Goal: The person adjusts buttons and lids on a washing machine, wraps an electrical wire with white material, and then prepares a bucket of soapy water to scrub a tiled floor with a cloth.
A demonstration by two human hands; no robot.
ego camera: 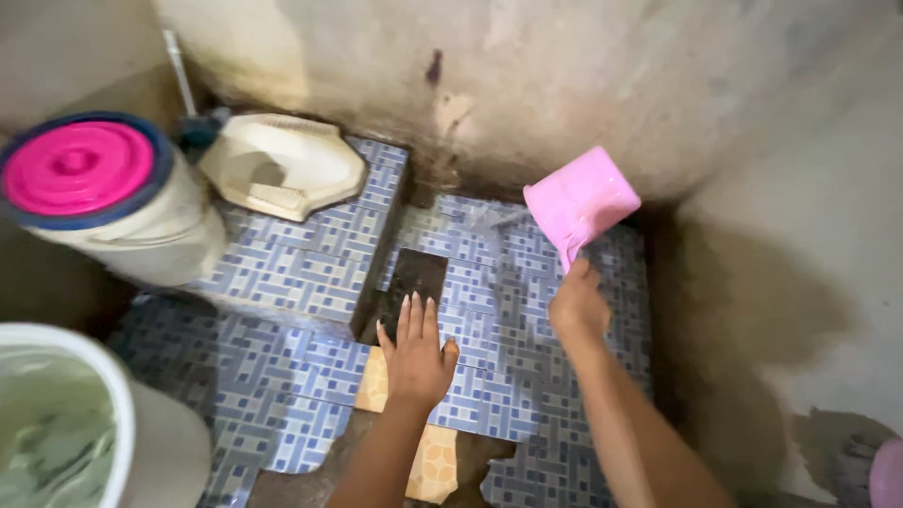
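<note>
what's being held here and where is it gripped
The right hand holds a pink plastic scoop by its handle, tipped toward the tiled floor. The left hand holds nothing, fingers spread.

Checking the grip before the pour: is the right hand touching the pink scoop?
Touching. The head view shows the right hand closed on the handle of the pink scoop, no gap between them.
</note>
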